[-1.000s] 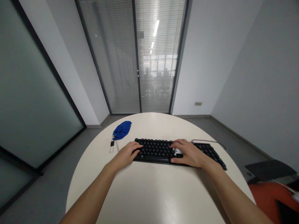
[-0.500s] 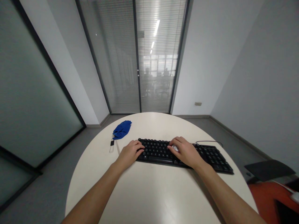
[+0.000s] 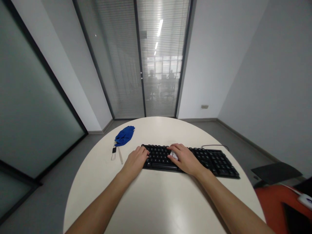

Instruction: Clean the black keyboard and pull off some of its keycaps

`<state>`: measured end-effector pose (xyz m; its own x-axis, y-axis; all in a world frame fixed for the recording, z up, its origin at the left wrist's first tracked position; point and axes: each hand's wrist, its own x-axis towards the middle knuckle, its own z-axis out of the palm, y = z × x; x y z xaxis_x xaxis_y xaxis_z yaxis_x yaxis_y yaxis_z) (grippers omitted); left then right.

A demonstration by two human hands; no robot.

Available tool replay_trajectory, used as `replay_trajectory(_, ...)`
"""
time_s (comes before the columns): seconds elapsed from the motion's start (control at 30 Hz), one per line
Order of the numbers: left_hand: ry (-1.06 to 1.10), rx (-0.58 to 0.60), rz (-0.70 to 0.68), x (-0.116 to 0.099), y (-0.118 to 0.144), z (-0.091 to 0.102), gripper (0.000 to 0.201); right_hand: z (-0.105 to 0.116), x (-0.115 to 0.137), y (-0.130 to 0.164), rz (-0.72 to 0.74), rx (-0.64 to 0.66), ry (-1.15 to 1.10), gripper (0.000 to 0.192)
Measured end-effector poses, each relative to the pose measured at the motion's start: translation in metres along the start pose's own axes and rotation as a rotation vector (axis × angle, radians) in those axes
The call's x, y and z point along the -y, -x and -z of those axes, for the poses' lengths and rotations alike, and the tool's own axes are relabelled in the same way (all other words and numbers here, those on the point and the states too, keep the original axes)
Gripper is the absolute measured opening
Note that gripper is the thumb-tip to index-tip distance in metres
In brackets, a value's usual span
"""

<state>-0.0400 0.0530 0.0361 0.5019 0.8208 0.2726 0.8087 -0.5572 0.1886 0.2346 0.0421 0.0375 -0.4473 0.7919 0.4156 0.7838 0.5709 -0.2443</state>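
Note:
A black keyboard (image 3: 212, 159) lies across the round white table (image 3: 156, 201), its cable (image 3: 214, 146) looping behind the right end. My left hand (image 3: 135, 160) curls over the keyboard's left end and holds it. My right hand (image 3: 185, 160) presses a small white wipe (image 3: 173, 155) onto the keys a little left of the keyboard's middle; only a scrap of the wipe shows under the fingers.
A crumpled blue cloth (image 3: 124, 135) lies at the table's far left, with a small black tag (image 3: 114, 150) and a thin pale stick (image 3: 120, 156) just in front of it. An orange chair (image 3: 273, 201) and a dark seat (image 3: 275, 172) stand right of the table. Glass walls with blinds stand behind.
My right hand has slid leftward over the keys with the white wipe. The left hand has stayed on the keyboard's left end, and the keyboard has turned slightly.

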Motion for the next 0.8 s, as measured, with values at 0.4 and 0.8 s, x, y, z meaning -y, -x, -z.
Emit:
replay_trajectory(0.4,0.028,0.061,0.079,-0.005,-0.009,0.008,0.020,-0.002,0.002,-0.002,0.001,0.013,0.015,0.033)
replay_trajectory(0.8,0.676,-0.209,0.077,0.039,0.002,-0.018,0.028,-0.004,0.023,-0.007,0.100,0.060,-0.045,0.038)
